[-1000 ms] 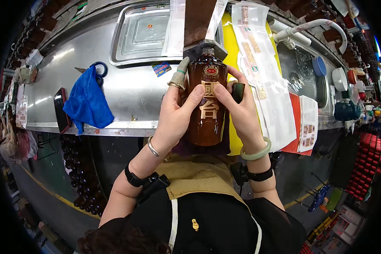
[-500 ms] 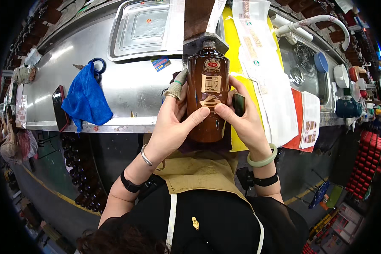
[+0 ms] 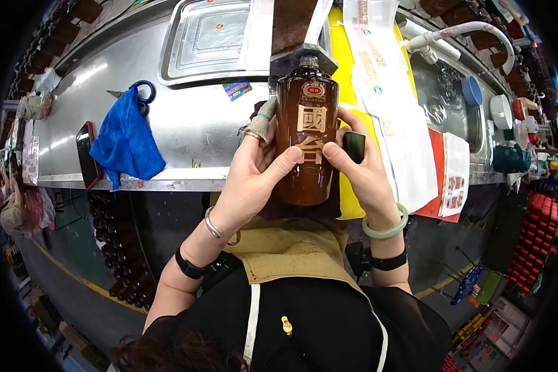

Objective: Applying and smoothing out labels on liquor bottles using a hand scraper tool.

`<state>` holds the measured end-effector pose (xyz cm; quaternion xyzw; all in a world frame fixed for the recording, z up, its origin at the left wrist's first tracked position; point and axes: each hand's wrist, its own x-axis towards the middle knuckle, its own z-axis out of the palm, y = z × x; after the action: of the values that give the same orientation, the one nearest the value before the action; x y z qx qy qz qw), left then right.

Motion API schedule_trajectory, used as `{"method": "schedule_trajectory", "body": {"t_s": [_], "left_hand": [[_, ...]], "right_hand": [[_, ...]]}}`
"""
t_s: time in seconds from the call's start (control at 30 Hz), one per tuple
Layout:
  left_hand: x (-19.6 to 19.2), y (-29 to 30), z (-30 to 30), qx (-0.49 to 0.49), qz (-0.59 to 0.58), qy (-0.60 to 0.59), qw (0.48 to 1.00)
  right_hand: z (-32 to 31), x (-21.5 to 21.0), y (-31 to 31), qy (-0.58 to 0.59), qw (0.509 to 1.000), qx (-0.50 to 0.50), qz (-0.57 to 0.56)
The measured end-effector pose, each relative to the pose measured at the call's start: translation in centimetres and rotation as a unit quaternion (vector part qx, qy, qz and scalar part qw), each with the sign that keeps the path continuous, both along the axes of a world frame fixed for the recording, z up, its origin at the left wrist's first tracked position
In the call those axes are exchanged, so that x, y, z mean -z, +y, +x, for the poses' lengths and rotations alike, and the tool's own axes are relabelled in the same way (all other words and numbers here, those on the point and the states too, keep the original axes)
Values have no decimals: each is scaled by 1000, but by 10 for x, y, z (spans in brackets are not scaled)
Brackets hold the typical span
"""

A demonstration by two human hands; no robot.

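Note:
A glossy brown bottle (image 3: 308,177) lies in front of me, its neck pointing away and a round red emblem and large pale characters on its face. My left hand (image 3: 257,162) grips its left side, thumb on the front and fingers round the back. A grey-white knitted finger cover (image 3: 260,126) with a green band sits on one of those fingers. From the right, my right hand (image 3: 364,168) holds the bottle the same way, thumb across the lower character. A dark green shiny piece (image 3: 353,147) shows at its fingers; its kind is unclear. The fingertips behind the bottle are hidden.
Left on the steel counter (image 3: 186,133) are a blue cloth (image 3: 127,142), scissors (image 3: 144,93) and a phone (image 3: 88,155). A metal tray (image 3: 208,37) lies behind. Printed sheets (image 3: 394,133) on yellow cover the right, beside a sink (image 3: 443,93) with a tap (image 3: 471,28).
Both thumbs have shifted slightly up the bottle's front and farther apart, so more of the lower character shows. The bottle has turned slightly or moved a little to the right.

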<state>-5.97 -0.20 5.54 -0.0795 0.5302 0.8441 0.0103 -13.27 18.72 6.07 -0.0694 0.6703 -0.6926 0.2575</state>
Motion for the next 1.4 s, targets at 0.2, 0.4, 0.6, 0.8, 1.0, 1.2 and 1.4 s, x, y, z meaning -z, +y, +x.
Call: {"method": "schedule_trajectory", "body": {"t_s": [0.2,0.4,0.6,0.8,1.0,1.2,1.4], "left_hand": [[3,3,0,-17,4,-6,1000],[2,4,0,-13,-24,5,1000],[-1,3,1,-7,-40,-13,999],[-1,4,2,-7,-51,-18,999],[-1,5,2,-9,-58,-15,998],[-1,5,2,-10,-70,-9,997],[3,3,3,-6,-53,-21,998]], "right_hand": [[1,0,0,2,1000,-4,3],[0,2,3,1,1000,-6,4],[0,1,3,-1,1000,-4,0],[-1,-6,1,-37,999,17,-7],[-1,3,2,-10,1000,5,-15],[-2,2,1,-9,1000,7,-15],[-1,3,0,-15,1000,7,-19]]}}
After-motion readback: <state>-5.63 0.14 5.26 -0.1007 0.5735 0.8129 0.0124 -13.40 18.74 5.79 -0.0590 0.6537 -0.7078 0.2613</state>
